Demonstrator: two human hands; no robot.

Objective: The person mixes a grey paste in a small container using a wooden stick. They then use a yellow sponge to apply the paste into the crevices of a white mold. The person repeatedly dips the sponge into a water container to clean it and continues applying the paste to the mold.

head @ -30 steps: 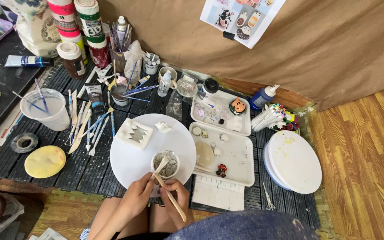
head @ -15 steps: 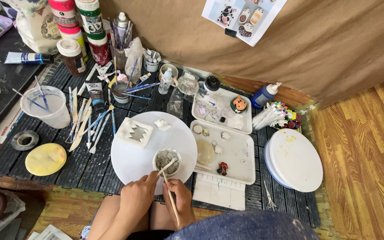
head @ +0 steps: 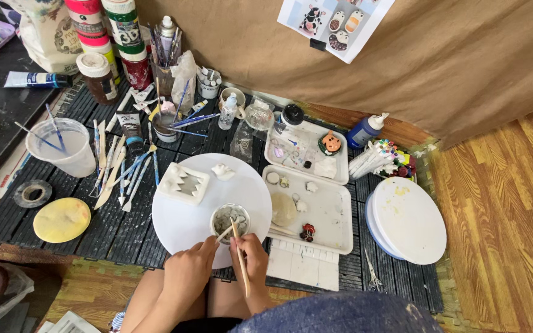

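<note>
The black slatted surface (head: 112, 237) is crowded. A round white board (head: 183, 219) lies at its near edge, carrying a small glass cup of pale mixture (head: 230, 219) near the board's near rim. The left hand (head: 189, 271) pinches a thin wooden stick (head: 224, 233) that dips into the cup; the right hand (head: 249, 259) grips a longer wooden stick (head: 239, 256) also dipped in it. A hard stir could tip the cup off the near edge. Open room is scarce: the white trays (head: 331, 222) sit just right and the white tree mould (head: 184, 184) lies behind.
</note>
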